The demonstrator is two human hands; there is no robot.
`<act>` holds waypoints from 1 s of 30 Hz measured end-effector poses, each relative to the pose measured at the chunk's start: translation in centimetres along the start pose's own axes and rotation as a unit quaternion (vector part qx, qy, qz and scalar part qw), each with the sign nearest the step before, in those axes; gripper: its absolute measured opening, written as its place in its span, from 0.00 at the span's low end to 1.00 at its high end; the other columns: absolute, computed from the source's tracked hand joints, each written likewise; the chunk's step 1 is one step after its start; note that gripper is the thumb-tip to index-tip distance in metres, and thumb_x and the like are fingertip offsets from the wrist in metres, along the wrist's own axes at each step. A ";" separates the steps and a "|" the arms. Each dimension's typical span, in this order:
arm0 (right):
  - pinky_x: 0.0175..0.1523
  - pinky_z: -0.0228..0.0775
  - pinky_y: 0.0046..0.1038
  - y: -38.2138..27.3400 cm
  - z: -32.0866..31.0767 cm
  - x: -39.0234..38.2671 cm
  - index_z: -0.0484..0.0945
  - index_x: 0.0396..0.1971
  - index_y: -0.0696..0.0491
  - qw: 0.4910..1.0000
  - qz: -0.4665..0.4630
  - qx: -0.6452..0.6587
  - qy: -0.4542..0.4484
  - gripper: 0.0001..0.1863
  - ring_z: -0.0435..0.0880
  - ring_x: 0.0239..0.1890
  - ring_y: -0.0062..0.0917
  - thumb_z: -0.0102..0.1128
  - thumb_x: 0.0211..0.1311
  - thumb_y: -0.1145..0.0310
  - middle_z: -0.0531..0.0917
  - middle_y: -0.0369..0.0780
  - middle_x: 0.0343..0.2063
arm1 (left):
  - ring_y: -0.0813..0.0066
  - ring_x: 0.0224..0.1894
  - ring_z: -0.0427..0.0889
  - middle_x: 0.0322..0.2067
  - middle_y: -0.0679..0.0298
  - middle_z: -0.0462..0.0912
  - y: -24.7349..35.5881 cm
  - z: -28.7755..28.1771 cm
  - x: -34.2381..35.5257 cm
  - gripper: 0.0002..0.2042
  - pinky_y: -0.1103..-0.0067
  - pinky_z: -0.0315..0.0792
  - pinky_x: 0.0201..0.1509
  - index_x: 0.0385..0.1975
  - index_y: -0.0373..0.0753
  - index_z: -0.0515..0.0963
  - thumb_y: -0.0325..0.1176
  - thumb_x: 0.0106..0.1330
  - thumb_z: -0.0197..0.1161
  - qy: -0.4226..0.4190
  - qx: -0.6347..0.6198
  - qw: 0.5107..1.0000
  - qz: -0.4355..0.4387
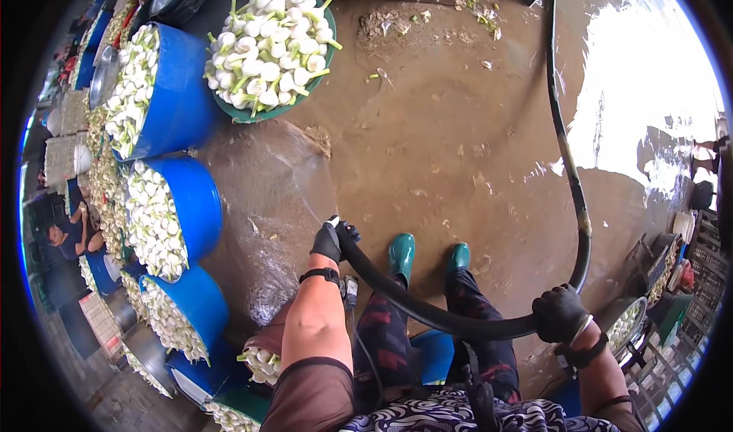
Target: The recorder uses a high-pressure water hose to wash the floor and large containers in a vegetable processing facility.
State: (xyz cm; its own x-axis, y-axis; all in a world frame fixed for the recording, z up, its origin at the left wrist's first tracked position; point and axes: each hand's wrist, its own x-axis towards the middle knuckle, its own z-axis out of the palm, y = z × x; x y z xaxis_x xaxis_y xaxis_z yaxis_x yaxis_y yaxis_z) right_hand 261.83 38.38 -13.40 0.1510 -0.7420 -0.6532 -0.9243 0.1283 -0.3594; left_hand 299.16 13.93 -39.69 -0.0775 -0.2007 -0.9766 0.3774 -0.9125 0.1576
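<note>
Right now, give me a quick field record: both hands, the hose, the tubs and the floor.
left hand: black glove, shut on black hose near its spraying end
right hand: black glove, shut on hose farther back
black hose: curves across green boots
water jet: sprays up-left
blue tubs: tipped, full of white bulbs
green basin: heaped bulbs
floor: wet, muddy

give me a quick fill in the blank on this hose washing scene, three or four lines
1. Both hands, the left hand and the right hand, wear ____ gloves.
2. The left hand grips the end of the black hose, from which ____ sprays over the wet floor.
3. The blue barrels on the person's left are packed with white ____.
4. The person's boots are ____ in colour.

Missing words: black; water; vegetables; green
</note>
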 end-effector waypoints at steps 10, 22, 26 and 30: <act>0.33 0.63 0.33 2.7 1.2 -0.7 0.71 0.12 0.49 0.996 0.022 0.048 0.068 0.09 0.73 0.23 0.34 0.59 0.22 0.69 0.72 0.37 0.15 | 0.63 0.19 0.72 0.17 0.58 0.71 1.5 6.2 1.4 0.15 0.67 0.73 0.29 0.24 0.35 0.66 0.43 0.61 0.48 -0.008 0.097 0.995 0.019; 0.34 0.62 0.31 5.9 -3.5 -6.7 0.70 0.11 0.50 0.996 0.034 0.011 0.081 0.08 0.71 0.23 0.33 0.58 0.22 0.69 0.70 0.37 0.14 | 0.66 0.21 0.73 0.19 0.58 0.72 -8.8 9.1 3.7 0.15 0.71 0.74 0.30 0.25 0.34 0.69 0.42 0.61 0.47 -0.063 0.128 0.989 -0.035; 0.36 0.62 0.31 6.5 -4.5 -8.6 0.70 0.10 0.50 0.996 0.057 -0.011 0.068 0.08 0.70 0.24 0.33 0.58 0.22 0.67 0.70 0.38 0.15 | 0.66 0.19 0.72 0.18 0.59 0.72 -11.9 11.7 4.4 0.15 0.73 0.73 0.27 0.25 0.34 0.69 0.41 0.61 0.48 -0.123 0.126 0.983 -0.057; 0.39 0.62 0.31 7.3 -4.7 -10.7 0.70 0.10 0.50 0.995 0.081 -0.045 0.042 0.09 0.70 0.27 0.33 0.59 0.21 0.67 0.70 0.37 0.15 | 0.68 0.17 0.71 0.16 0.60 0.71 -16.0 14.3 4.1 0.14 0.74 0.72 0.25 0.22 0.35 0.68 0.40 0.60 0.48 -0.124 0.156 0.977 -0.079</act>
State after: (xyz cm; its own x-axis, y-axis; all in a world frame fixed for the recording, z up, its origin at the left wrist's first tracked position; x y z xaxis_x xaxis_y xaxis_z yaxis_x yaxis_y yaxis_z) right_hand 251.75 44.13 -5.89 -0.0288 -0.7698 -0.6376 -0.9625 0.1935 -0.1901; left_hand 279.55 22.64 -44.13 -0.3486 -0.0927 -0.9327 0.0455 -0.9956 0.0820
